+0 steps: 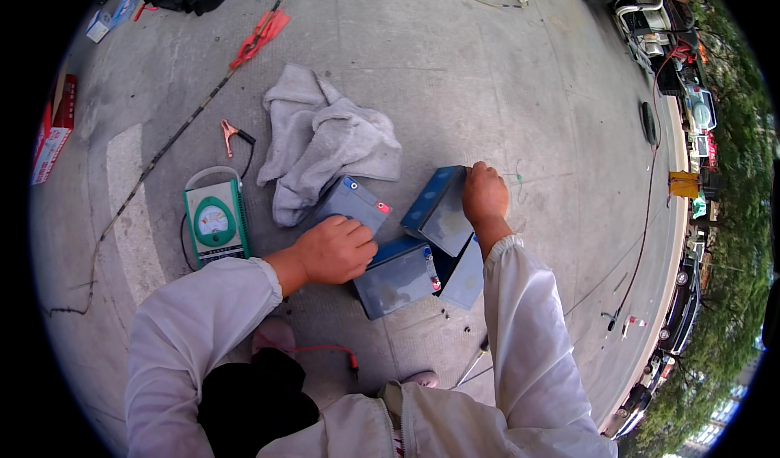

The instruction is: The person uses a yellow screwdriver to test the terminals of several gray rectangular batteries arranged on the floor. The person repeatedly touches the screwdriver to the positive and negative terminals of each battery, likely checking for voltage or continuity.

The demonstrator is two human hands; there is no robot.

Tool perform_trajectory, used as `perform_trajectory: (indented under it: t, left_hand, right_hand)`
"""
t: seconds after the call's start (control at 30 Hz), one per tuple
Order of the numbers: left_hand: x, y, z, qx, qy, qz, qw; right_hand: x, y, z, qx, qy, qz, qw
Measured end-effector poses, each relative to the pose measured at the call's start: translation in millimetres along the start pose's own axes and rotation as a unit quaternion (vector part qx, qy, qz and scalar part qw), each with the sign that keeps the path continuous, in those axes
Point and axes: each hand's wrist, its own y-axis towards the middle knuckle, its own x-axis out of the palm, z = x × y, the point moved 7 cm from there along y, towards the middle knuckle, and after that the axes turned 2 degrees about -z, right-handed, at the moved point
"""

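The grey concrete floor [455,76] carries everything here, with parked scooters [650,19] along its far right edge. On it lies a crumpled grey cloth [325,137], and just below that a cluster of four blue-topped grey box batteries [398,275] lying close together, some tilted on their sides. The left hand [335,251] rests curled, knuckles up, across the near-left battery [355,202]; whether its fingers actually grip the case cannot be told. The right hand [485,194] presses palm-down on the upper edge of the tilted right battery [440,210], holding it. To the left stands a green-and-white dial meter [214,222], its lead running to a copper crocodile clip [230,135]; a red clamp [260,37] lies farther up on a cable. With the terminals so close together, a loose clip or a battery tipping against its neighbour could short them. At the far left edge sits a red-and-white carton [53,129], slim and rectangular; a small blue-and-white packet [101,23] lies at top left.
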Motion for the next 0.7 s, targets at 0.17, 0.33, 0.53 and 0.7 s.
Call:
perform_trajectory:
  t: [0.17, 0.33, 0.53, 0.7]
  left_hand:
    - [2, 2, 0, 0.003, 0.0, -0.003, 1.0]
    - [2, -3, -1, -0.004, 0.005, -0.007, 1.0]
    - [0, 1, 1, 0.0, -0.007, -0.001, 1.0]
    - [0, 3, 1, -0.001, -0.018, -0.007, 1.0]
  right_hand:
    - [-2, -1, 13, 0.086, 0.097, -0.07, 0.989]
    - [-5, -37, 7, 0.103, 0.22, 0.02, 0.97]
    - [1, -64, -6, -0.005, 0.174, 0.021, 0.984]
    - [-7, -64, 1, -0.015, 0.192, 0.018, 0.981]
